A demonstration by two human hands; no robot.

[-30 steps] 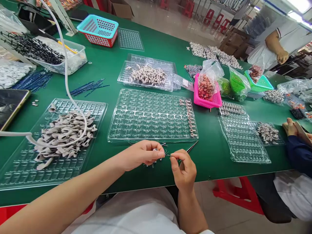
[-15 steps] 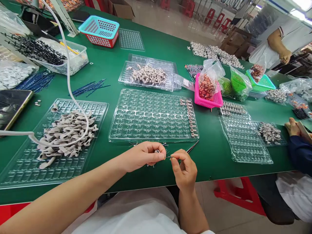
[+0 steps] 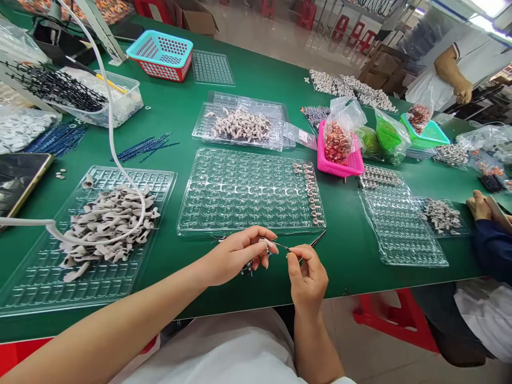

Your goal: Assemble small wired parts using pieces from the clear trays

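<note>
My left hand (image 3: 234, 257) pinches a small beige shell piece (image 3: 270, 245) between thumb and fingers, its other fingers loosely curled. From the piece a thin dark wire (image 3: 281, 246) runs to my right hand (image 3: 309, 277), where thumb and forefinger are closed on its end. A slim pointed tool, perhaps tweezers (image 3: 319, 238), sticks out past the right fingers; most of it is hidden. Below the left hand lies a small bunch of fine wired parts (image 3: 248, 268), partly covered. Just beyond both hands is a clear moulded tray (image 3: 240, 186) with small beige pieces (image 3: 312, 194) along its right side.
A heap of beige shells (image 3: 110, 221) lies on a tray at left, under a looping white cable (image 3: 111, 117). Farther back are another loaded tray (image 3: 240, 125), a pink basket (image 3: 341, 166) and a blue basket (image 3: 160, 50). A co-worker's hand (image 3: 480, 205) rests at right.
My hands have drawn slightly apart, the right moving a little rightward. My left fingers have opened out somewhat around the piece, and more of the wire shows between the hands.
</note>
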